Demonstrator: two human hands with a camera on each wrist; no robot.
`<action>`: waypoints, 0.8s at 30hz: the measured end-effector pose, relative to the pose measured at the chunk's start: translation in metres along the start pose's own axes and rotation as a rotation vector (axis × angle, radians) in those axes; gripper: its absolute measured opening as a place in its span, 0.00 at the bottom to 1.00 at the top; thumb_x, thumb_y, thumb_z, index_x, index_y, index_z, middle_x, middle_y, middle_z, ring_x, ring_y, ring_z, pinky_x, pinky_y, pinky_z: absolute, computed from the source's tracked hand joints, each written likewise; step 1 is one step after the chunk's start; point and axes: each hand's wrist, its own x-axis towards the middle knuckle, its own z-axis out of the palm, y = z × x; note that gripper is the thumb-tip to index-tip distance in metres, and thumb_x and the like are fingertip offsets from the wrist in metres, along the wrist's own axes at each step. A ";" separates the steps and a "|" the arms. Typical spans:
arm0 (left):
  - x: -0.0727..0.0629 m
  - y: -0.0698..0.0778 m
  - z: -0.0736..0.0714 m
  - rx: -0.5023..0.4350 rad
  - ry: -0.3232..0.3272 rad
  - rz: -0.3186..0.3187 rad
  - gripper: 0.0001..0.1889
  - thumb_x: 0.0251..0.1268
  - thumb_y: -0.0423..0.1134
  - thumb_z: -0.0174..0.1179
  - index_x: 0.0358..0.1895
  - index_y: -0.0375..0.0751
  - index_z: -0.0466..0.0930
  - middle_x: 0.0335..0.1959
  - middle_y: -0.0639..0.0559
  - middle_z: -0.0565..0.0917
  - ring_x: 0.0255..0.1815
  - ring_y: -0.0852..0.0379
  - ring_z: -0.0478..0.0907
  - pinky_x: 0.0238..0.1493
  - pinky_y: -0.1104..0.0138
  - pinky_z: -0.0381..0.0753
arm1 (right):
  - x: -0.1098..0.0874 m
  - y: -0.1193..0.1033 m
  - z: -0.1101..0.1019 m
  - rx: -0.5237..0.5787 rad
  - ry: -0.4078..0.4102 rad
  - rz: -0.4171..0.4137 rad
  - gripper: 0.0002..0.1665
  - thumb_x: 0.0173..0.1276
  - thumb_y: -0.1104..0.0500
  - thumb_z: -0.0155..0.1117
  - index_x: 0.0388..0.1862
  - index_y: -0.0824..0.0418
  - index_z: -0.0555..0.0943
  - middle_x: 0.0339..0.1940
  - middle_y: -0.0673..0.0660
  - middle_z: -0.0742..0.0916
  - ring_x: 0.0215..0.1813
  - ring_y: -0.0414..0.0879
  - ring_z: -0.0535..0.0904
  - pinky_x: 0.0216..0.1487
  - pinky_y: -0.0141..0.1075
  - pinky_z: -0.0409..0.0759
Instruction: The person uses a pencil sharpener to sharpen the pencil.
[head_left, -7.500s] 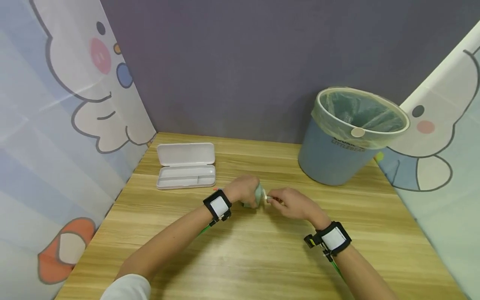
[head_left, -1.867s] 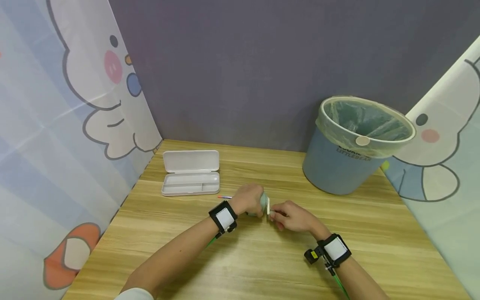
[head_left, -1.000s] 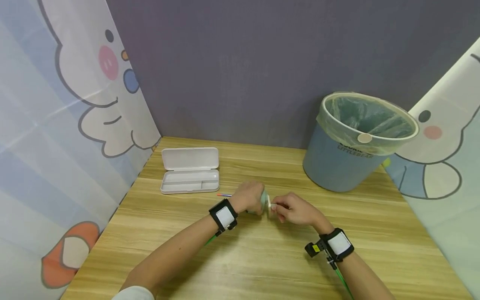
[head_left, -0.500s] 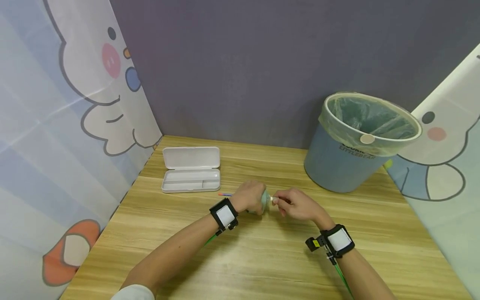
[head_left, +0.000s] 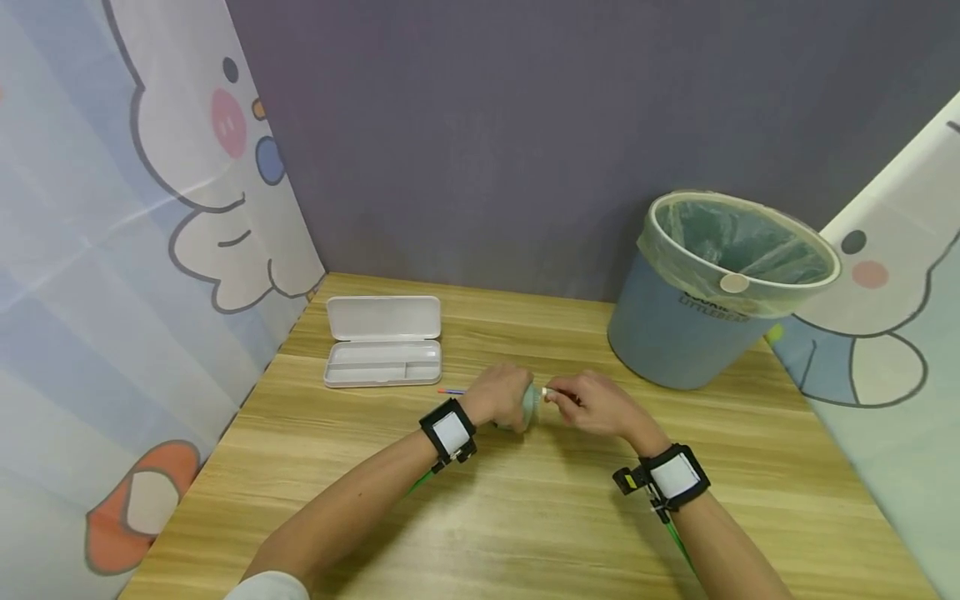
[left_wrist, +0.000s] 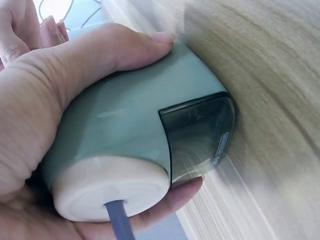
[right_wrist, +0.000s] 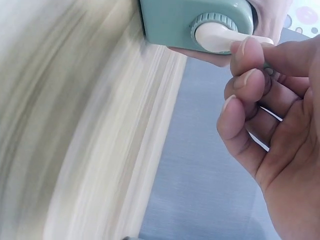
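A green crank pencil sharpener [left_wrist: 130, 115] sits on the table, and my left hand [head_left: 501, 396] grips its body with the thumb along one side and fingers beneath. Out of its cream round front sticks a blue-purple pencil [left_wrist: 119, 220], whose reddish end shows in the head view. The sharpener's dark see-through shavings drawer [left_wrist: 200, 135] faces the tabletop side. At the opposite end is a white crank [right_wrist: 215, 37]; my right hand [head_left: 596, 404] pinches its end between thumb and fingertips, the other fingers curled. The pencil's tip is hidden inside the sharpener.
An open white pencil case [head_left: 384, 383] with divided compartments lies at the back left. At the back right stands a blue bin [head_left: 675, 333] lined with a clear bag. A grey wall [head_left: 465, 150] closes off the wooden table's [head_left: 480, 517] rear.
My right hand has moved round with the crank, rising from its lower place of about two seconds ago. The left hand keeps holding the sharpener in the same spot.
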 end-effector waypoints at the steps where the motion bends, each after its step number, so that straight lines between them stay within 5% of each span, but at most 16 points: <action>1: 0.000 0.000 0.000 0.002 -0.002 0.003 0.24 0.38 0.41 0.82 0.42 0.44 0.81 0.29 0.57 0.78 0.28 0.58 0.74 0.27 0.69 0.75 | 0.001 0.000 -0.001 -0.010 0.002 -0.004 0.17 0.79 0.59 0.58 0.26 0.48 0.74 0.15 0.36 0.67 0.15 0.28 0.58 0.22 0.27 0.62; 14: 0.002 -0.002 0.004 0.003 0.006 0.011 0.29 0.37 0.43 0.84 0.46 0.42 0.83 0.30 0.57 0.79 0.30 0.59 0.74 0.29 0.68 0.75 | 0.013 0.010 -0.001 -0.119 -0.002 0.055 0.17 0.79 0.57 0.58 0.25 0.49 0.74 0.14 0.37 0.64 0.16 0.30 0.56 0.23 0.28 0.59; 24: 0.001 -0.002 0.006 -0.005 0.011 0.009 0.31 0.36 0.44 0.86 0.49 0.43 0.83 0.33 0.57 0.80 0.32 0.59 0.75 0.31 0.69 0.75 | 0.016 0.020 0.005 -0.089 -0.012 0.092 0.18 0.79 0.57 0.56 0.24 0.47 0.73 0.17 0.38 0.68 0.18 0.30 0.61 0.24 0.29 0.62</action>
